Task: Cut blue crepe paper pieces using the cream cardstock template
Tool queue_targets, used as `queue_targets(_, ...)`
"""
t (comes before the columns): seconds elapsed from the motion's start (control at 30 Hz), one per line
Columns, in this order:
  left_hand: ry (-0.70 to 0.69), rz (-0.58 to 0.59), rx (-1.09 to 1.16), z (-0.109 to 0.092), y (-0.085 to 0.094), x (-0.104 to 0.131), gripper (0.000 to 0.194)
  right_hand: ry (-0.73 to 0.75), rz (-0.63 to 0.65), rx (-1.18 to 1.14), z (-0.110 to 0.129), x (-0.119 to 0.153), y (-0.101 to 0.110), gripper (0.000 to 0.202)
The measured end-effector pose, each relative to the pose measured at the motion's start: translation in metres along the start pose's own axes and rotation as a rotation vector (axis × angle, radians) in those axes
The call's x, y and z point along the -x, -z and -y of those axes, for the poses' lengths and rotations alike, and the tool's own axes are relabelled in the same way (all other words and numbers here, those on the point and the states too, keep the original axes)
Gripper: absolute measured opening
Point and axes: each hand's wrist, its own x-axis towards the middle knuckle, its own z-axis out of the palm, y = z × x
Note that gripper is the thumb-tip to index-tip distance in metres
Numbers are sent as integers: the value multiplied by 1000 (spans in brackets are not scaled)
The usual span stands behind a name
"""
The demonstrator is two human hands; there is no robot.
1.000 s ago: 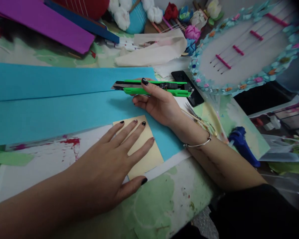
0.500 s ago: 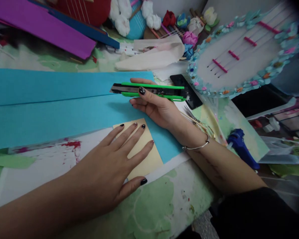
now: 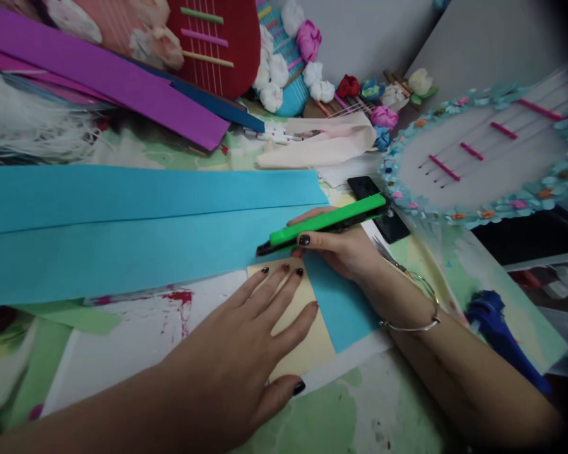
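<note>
At the far left of our bench (image 3: pixel 322 416) we see a tangle of white strands (image 3: pixel 38 120), with a purple strip (image 3: pixel 146 94) slanting past it. Blue paper (image 3: pixel 99 252) runs in from the left edge, creased lengthwise, over a white sheet (image 3: pixel 123 340) streaked with red. Our left hand (image 3: pixel 250 340) lies palm down, fingers spread and apart, on a pale yellow card (image 3: pixel 307 350) that overlaps the blue paper. Just beyond those fingertips, our right hand (image 3: pixel 345 252) is clamped on a green cutter (image 3: pixel 331 221), its dark front end pointing left over the blue paper; we cannot tell whether the tip touches. Farther right come a black phone (image 3: pixel 397 224), scissors (image 3: pixel 392 257) near our right wrist, a white board edged with flowers (image 3: pixel 483 151), and a blue glue gun (image 3: pixel 502 334).
</note>
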Motion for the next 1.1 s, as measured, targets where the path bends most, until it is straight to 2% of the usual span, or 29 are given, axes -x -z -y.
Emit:
queue_targets(0.43, 2, -26, 18, 0, 8, -4, 62, 109, -5, 382, 4, 4, -7, 25)
queue_targets(1.1, 10, -5, 37, -1, 9, -4, 62, 160, 60, 429, 10, 6, -11, 18)
